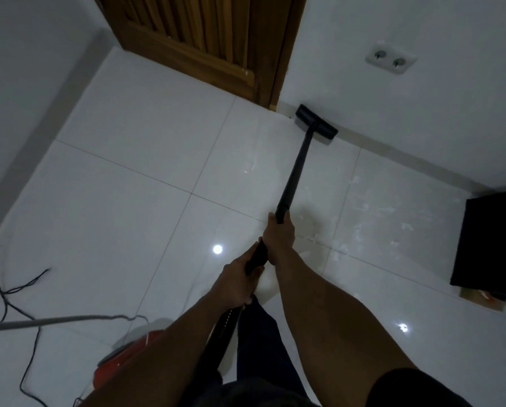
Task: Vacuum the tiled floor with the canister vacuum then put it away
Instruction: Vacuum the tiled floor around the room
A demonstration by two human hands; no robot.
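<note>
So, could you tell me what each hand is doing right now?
Left hand: grips the vacuum wand.
Right hand: grips the vacuum wand, further forward.

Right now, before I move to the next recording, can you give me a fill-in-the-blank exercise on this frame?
1. The floor head sits against the base of the white ____, just right of the wooden door.
2. The right hand holds the black tube closer to the floor head than the ____ hand does.
3. The vacuum's body, at the lower left, is ____ in colour.
4. The socket has ____ outlets, both unused.

Missing words: wall; left; red; two.
</note>
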